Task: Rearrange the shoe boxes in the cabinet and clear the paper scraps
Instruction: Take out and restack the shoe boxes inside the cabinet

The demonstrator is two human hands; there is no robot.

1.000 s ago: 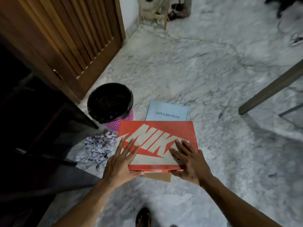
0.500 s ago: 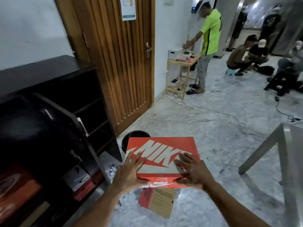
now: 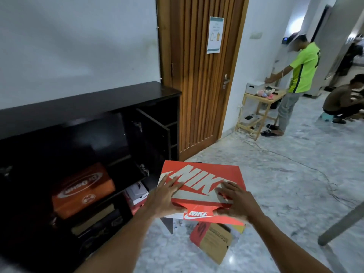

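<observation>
Hands: left hand [image 3: 166,196] and right hand [image 3: 235,200] are gripping the red Nike shoe box [image 3: 202,189], fingers spread flat on its lid.
Obstacles: open black cabinet [image 3: 94,107] door is standing left of the box; brown box [image 3: 213,242] is lying below it.
Floor: marble.

I note a red-orange shoe box [image 3: 202,186] with beige lettering, black cabinet [image 3: 88,107], grey-veined white marble floor [image 3: 285,174], and an orange box [image 3: 82,190] inside, logo possibly white.
</observation>
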